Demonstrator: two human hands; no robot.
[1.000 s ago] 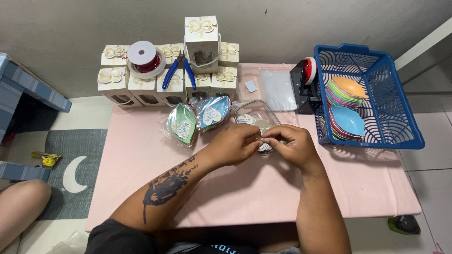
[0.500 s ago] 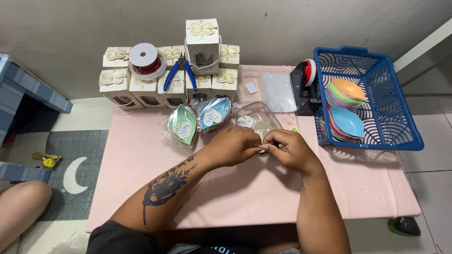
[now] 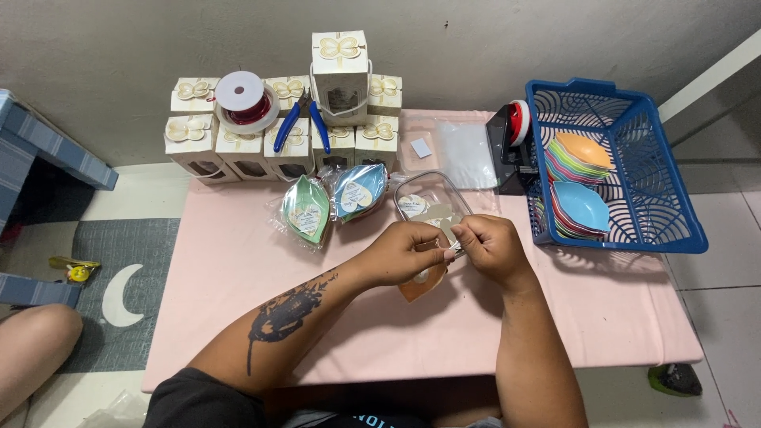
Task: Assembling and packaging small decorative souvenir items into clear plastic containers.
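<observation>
While hands meet at frame centre: unchanged from a second ago, work continues.
Left hand (image 3: 408, 252): pinching orange leaf-shaped dish (image 3: 420, 284).
Right hand (image 3: 490, 247): pinching its clear wrapping.

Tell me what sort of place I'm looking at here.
Likely a home craft or gift-packing spot: a low pink table on a tiled floor beside a rug. Small cream gift boxes are stacked against the wall, wrapped leaf-shaped dishes lie ready, and a blue basket holds more.

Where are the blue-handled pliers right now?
In the head view, the pliers lie on top of the gift boxes at the table's far left, between the red wire spool and the tall box.
</observation>
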